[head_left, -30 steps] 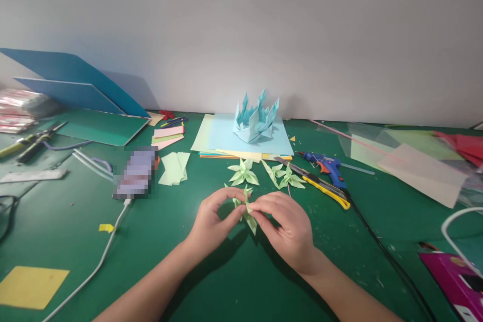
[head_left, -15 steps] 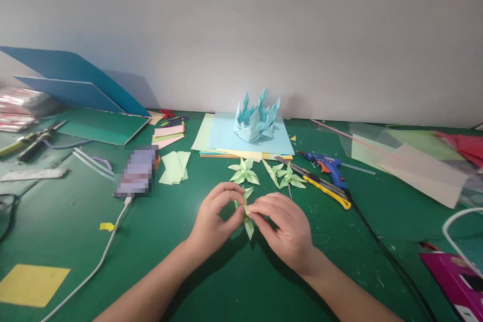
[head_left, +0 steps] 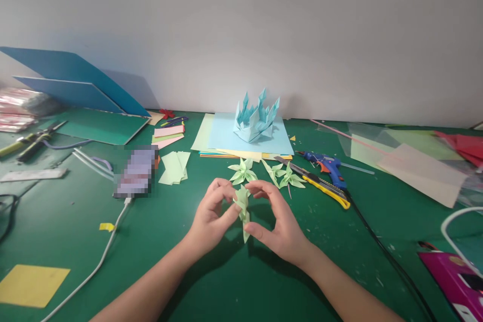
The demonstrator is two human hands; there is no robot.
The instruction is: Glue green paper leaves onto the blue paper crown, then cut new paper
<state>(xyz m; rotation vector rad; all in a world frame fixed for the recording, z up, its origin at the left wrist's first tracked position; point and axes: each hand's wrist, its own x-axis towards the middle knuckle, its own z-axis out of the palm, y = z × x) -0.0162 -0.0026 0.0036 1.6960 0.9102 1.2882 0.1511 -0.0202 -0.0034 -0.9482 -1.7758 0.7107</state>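
A small light-green folded paper flower [head_left: 242, 207] is held upright between both hands over the green table [head_left: 158, 241]. My left hand [head_left: 210, 219] pinches its upper part with thumb and fingers. My right hand [head_left: 277, 221] curls around it from the right, thumb at the lower tip and index finger near the top. Just beyond lie finished green paper flowers: one [head_left: 243, 172] in the middle and two [head_left: 285, 176] to its right.
A blue folded paper crown [head_left: 256, 116] sits on stacked coloured sheets at the back. A yellow utility knife [head_left: 320, 185] and a blue glue gun [head_left: 327, 167] lie to the right, its cable running forward. A phone [head_left: 136, 171] with a white cable, green paper strips [head_left: 174, 167] and pliers lie left.
The green flower has been turned from tilted to upright. My right hand has opened its fingers around it and shifted from pinching on top to holding top and bottom.
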